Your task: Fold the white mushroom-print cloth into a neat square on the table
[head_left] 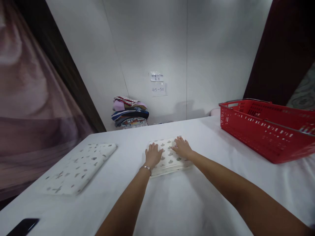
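Note:
A folded white cloth (pixel 169 157) with a grey cloud-like print lies in layers on the white-covered table (pixel 197 193). My left hand (pixel 153 155), with a bracelet at its wrist, rests flat on the cloth's left side, fingers spread. On its upper right part lies my right hand (pixel 182 147), also flat with the fingers apart. Neither hand grips the fabric. Further left on the table is a second folded white cloth (pixel 81 168), larger and printed with scattered grey shapes; no hand touches it.
A red plastic basket (pixel 256 137) stands on the table's right side. Beyond the far edge is a stack of folded fabrics (pixel 130 112) by the wall. A dark phone-like object (pixel 23 226) lies at the near left corner. A pinkish curtain (pixel 31 108) hangs at left.

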Tool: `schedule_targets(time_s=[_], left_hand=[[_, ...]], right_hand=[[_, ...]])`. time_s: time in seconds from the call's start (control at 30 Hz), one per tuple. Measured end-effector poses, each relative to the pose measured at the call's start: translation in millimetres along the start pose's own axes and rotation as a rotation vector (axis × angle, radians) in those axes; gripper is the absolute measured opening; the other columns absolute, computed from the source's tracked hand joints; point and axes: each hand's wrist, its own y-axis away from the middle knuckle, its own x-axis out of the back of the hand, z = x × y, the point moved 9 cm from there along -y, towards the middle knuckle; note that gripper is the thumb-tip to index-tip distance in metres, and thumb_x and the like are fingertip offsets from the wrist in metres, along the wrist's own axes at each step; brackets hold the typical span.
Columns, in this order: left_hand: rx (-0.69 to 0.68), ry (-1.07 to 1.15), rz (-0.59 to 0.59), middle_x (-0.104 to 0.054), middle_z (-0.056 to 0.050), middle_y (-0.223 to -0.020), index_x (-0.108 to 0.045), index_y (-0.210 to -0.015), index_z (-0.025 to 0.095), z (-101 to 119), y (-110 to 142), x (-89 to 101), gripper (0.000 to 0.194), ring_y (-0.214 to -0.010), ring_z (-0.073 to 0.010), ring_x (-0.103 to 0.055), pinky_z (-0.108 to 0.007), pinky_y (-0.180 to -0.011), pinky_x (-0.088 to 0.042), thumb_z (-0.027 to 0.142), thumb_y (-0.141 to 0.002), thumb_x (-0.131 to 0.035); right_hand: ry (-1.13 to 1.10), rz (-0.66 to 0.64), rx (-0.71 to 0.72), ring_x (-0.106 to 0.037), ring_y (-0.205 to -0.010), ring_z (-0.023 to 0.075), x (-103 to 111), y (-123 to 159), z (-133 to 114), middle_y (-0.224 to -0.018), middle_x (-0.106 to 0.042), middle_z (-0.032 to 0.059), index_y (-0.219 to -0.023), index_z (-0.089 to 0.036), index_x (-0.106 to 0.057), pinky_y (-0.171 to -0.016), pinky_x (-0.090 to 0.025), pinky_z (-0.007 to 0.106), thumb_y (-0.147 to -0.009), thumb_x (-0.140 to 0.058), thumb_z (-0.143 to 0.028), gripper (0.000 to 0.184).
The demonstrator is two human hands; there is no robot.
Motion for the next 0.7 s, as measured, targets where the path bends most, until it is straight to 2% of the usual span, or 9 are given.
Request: schedule_targets(time_s=[0.1,0.2,0.3,0.37,0.57,0.7], left_hand=[[-0.009,-0.036,-0.001,-0.022,-0.013,-0.15,-0.04,-0.134,0.017,5,-21,-0.5,0.053,-0.139,-0.0282,-0.015,-0.054,-0.109,-0.014,0.045,-0.089,-0.031],[0.028,-0.057,0.003,-0.021,-0.012,-0.15,-0.036,-0.137,0.017,-5,-33,-12.1,0.055,-0.139,-0.0276,-0.014,-0.054,-0.109,-0.015,0.044,-0.09,-0.03],[0.04,-0.068,0.05,-0.022,-0.009,-0.15,-0.033,-0.139,0.021,-16,-34,-22.6,0.054,-0.139,-0.0251,-0.014,-0.052,-0.108,-0.018,0.044,-0.09,-0.029],[0.026,-0.068,0.077,-0.021,-0.008,-0.15,-0.032,-0.139,0.022,-19,-33,-26.0,0.055,-0.139,-0.024,-0.013,-0.051,-0.108,-0.02,0.045,-0.09,-0.028],[0.057,-0.034,0.065,-0.019,-0.005,-0.151,-0.03,-0.14,0.023,-23,-32,-27.2,0.056,-0.139,-0.0245,-0.011,-0.056,-0.106,-0.023,0.048,-0.09,-0.025],[0.07,-0.021,0.071,-0.02,-0.003,-0.151,-0.032,-0.139,0.025,-23,-32,-25.1,0.056,-0.139,-0.0279,-0.01,-0.059,-0.104,-0.023,0.05,-0.089,-0.027]], right_hand=[[-0.031,0.004,0.001,-0.006,-0.139,0.0263,1,-26,-6,-0.152,-0.013,0.0144,-0.143,-0.008,-0.025,-0.109,-0.011,0.044,-0.09,-0.029,-0.054,0.069],[-0.02,-0.032,-0.061,-0.004,-0.139,0.0265,-12,-42,10,-0.152,-0.011,0.0129,-0.144,-0.007,-0.021,-0.109,-0.008,0.043,-0.09,-0.027,-0.055,0.072],[-0.019,-0.081,-0.111,-0.001,-0.139,0.0249,-30,-45,33,-0.153,-0.007,0.0081,-0.146,-0.011,-0.018,-0.11,-0.006,0.043,-0.088,-0.024,-0.058,0.074],[-0.031,-0.067,-0.111,0.001,-0.14,0.0238,-36,-45,41,-0.153,-0.005,0.0062,-0.146,-0.013,-0.017,-0.11,-0.007,0.043,-0.088,-0.022,-0.06,0.075],[-0.086,-0.044,-0.087,-0.001,-0.14,0.0223,-41,-48,44,-0.153,-0.01,0.006,-0.145,-0.012,-0.021,-0.109,-0.016,0.037,-0.087,-0.026,-0.06,0.076],[-0.116,-0.028,-0.088,-0.001,-0.14,0.0224,-39,-48,44,-0.153,-0.01,0.0059,-0.145,-0.011,-0.022,-0.109,-0.015,0.036,-0.087,-0.027,-0.06,0.076]])
